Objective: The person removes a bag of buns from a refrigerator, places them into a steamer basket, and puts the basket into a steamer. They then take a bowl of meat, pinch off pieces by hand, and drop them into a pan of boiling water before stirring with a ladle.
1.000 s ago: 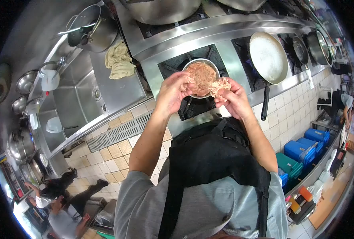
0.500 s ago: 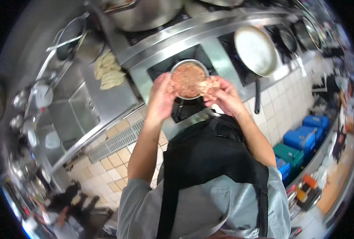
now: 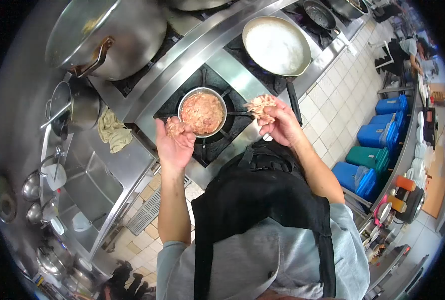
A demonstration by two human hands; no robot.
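A round metal pan [image 3: 225, 113] sits on the burner grate in front of me, filled with a pinkish minced meat mixture [image 3: 202, 112]. Beside its left edge, my left hand [image 3: 176, 147] is turned palm up, its curled fingers around a small lump of minced meat [image 3: 173, 127]. To the right of the pan, apart from it, my right hand [image 3: 283, 125] grips a larger, stringy clump of minced meat [image 3: 260, 108] between thumb and fingers.
A frying pan with white contents [image 3: 276, 47] stands on the right burner, its black handle [image 3: 293, 102] pointing toward me. A large pot [image 3: 132, 45] is at upper left. A cloth [image 3: 113, 131] lies beside the sink [image 3: 90, 170]. Blue bins [image 3: 377, 137] and another person [image 3: 402, 52] are at right.
My hands have moved apart from over the pan, the left to its left side with palm up, the right to its right. The camera view has shifted and turned.
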